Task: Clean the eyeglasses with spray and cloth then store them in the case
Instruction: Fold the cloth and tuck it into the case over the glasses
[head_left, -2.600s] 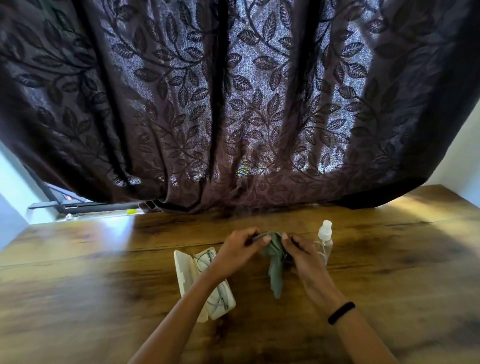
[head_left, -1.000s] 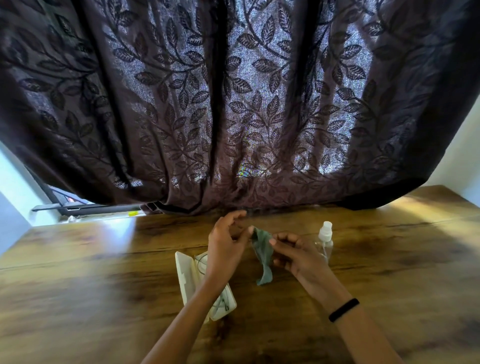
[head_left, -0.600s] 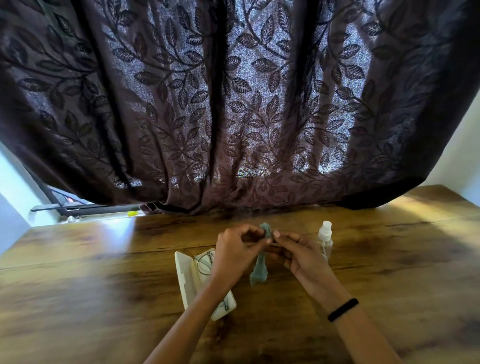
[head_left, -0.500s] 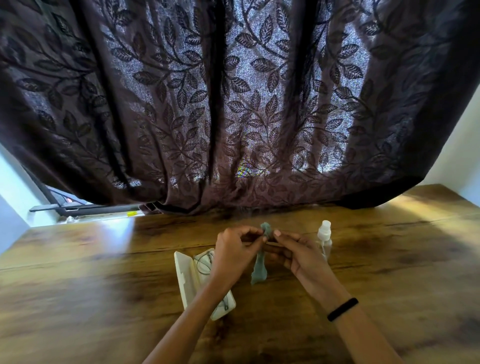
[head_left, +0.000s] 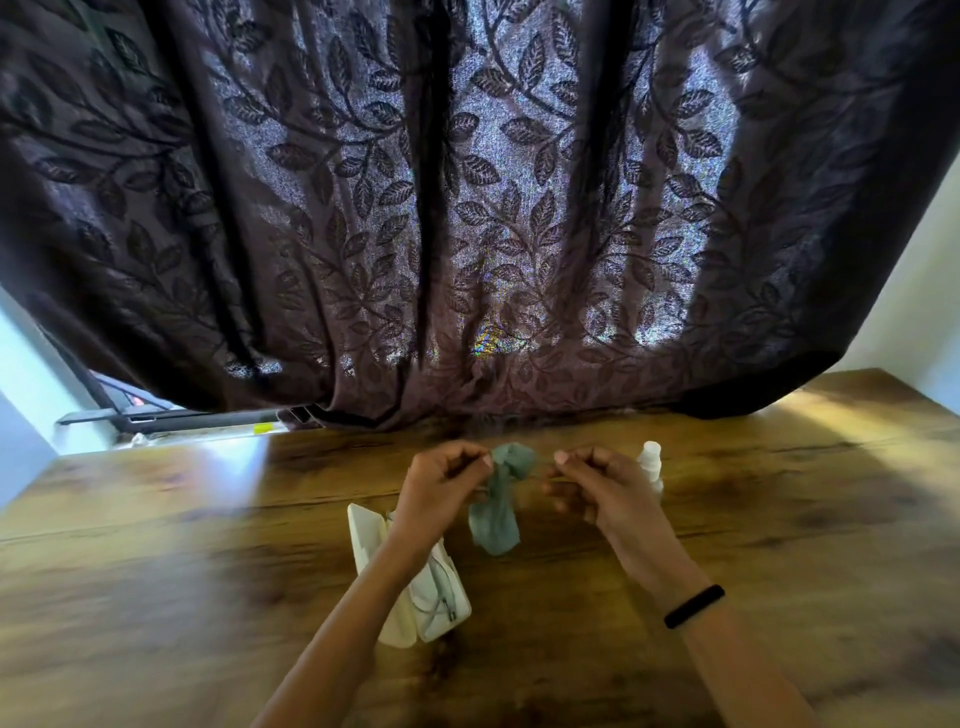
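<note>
Grey-green soft cloth (head_left: 496, 499) hangs pinched in left hand (head_left: 441, 486); right hand (head_left: 597, 486) curled, contents unclear. Loose pinch risks dropping it mid-desk.

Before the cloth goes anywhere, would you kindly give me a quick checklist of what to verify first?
1. Cloth gripped: ok, the left hand pinches its top and it hangs above the table.
2. Right hand on cloth: cannot tell, blurred.
3. Case open: ok, lid up beside the left forearm.
4. Eyeglasses in the case: ok, the frame shows inside.
5. Spray bottle upright and clear of the case: ok, it stands behind the right hand.
</note>
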